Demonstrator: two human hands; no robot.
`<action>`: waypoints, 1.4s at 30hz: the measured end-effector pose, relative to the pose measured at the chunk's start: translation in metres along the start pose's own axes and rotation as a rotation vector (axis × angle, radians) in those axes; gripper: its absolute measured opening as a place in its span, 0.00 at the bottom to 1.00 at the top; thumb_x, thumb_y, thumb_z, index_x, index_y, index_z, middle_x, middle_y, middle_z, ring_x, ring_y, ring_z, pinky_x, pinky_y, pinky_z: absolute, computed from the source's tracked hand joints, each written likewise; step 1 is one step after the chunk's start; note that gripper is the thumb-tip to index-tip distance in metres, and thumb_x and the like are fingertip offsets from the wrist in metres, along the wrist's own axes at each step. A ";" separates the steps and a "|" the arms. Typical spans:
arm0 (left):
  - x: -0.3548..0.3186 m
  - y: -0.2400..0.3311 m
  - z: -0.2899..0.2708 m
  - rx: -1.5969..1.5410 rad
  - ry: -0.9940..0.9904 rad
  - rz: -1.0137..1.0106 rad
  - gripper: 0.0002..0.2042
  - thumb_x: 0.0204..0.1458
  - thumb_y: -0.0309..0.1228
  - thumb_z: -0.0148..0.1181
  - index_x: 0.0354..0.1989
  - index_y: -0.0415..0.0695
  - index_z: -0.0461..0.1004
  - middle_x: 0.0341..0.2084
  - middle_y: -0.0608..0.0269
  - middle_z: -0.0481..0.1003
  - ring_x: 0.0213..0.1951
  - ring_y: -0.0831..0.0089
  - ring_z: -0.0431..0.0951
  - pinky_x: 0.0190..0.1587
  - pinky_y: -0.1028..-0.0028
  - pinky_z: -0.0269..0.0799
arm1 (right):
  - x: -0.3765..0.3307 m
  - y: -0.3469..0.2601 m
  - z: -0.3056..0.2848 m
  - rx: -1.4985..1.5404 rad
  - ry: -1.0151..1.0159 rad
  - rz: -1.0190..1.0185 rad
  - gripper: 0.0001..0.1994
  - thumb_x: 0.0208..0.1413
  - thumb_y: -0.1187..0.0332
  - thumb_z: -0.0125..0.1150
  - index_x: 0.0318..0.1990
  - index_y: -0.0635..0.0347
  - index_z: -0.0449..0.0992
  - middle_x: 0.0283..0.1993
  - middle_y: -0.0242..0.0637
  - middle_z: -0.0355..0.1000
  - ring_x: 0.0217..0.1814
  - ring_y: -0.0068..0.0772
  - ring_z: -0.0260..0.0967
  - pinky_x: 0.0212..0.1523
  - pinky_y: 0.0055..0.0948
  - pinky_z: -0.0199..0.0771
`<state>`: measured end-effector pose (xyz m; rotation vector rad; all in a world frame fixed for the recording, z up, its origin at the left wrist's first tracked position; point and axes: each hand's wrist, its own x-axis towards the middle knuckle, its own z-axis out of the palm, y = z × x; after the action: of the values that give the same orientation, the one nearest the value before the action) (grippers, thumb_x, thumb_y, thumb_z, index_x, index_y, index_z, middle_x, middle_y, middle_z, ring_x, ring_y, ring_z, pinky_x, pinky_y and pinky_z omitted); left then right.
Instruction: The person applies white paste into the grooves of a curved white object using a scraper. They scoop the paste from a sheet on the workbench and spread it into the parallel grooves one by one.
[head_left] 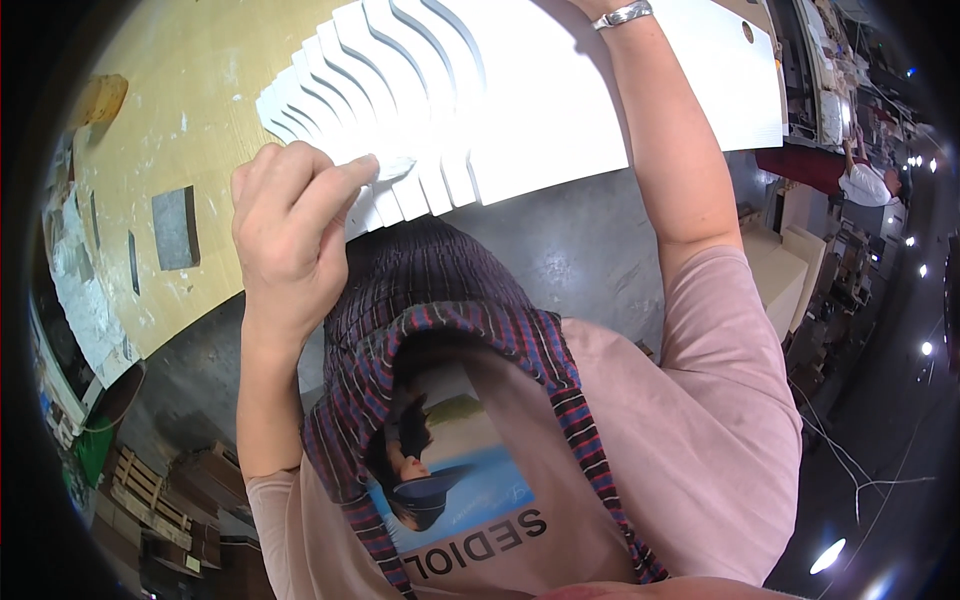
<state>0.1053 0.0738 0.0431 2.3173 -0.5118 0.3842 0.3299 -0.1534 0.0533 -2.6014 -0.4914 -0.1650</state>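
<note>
My left hand [292, 215] is closed in a pinch at the near left edge of a fanned stack of white sheets [570, 95]. Between its thumb and fingers is a small whitish wad [396, 168], its material unclear, touching the sheets. The stack's left side spreads into overlapping steps with curved edges. My right hand [592, 5] is at the top edge by the stack's far side, mostly cut off, so its fingers do not show. A silver band [623, 14] circles that wrist.
The sheets lie on a yellowish, white-smeared table [215, 130]. On its left are a dark grey block [176, 228], thin dark strips and a brownish-yellow block [103, 100]. A striped apron [440, 270] hangs close to the table's near edge. Another person [868, 184] is far right.
</note>
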 end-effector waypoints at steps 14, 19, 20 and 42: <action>0.030 0.002 -0.014 0.134 -0.197 0.161 0.14 0.38 0.19 0.59 0.36 0.46 0.80 0.26 0.65 0.66 0.32 0.64 0.69 0.39 0.66 0.58 | 0.000 0.002 0.002 -0.023 0.013 -0.023 0.14 0.49 0.57 0.63 0.32 0.59 0.85 0.31 0.53 0.79 0.36 0.52 0.80 0.42 0.42 0.79; 0.037 0.001 -0.016 0.111 -0.216 0.217 0.15 0.40 0.18 0.60 0.38 0.43 0.81 0.26 0.62 0.66 0.31 0.63 0.68 0.37 0.67 0.59 | 0.001 0.002 0.001 -0.006 0.009 0.014 0.14 0.49 0.58 0.63 0.31 0.60 0.85 0.30 0.53 0.79 0.36 0.52 0.80 0.42 0.43 0.79; 0.039 0.001 -0.016 0.109 -0.218 0.220 0.15 0.40 0.18 0.60 0.38 0.43 0.81 0.26 0.62 0.66 0.31 0.63 0.68 0.37 0.67 0.59 | 0.001 0.002 0.001 -0.011 0.012 -0.003 0.14 0.49 0.58 0.63 0.31 0.60 0.85 0.30 0.53 0.79 0.36 0.52 0.80 0.42 0.43 0.79; -0.029 -0.032 -0.014 -0.188 -0.162 -0.272 0.12 0.46 0.18 0.62 0.41 0.39 0.79 0.28 0.57 0.70 0.35 0.59 0.70 0.42 0.66 0.64 | 0.003 0.004 0.004 0.026 0.021 -0.021 0.14 0.52 0.59 0.63 0.33 0.61 0.85 0.32 0.54 0.80 0.37 0.52 0.80 0.43 0.42 0.79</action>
<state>0.0930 0.1121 0.0219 2.2056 -0.2896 0.0171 0.3347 -0.1541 0.0490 -2.5674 -0.5099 -0.1920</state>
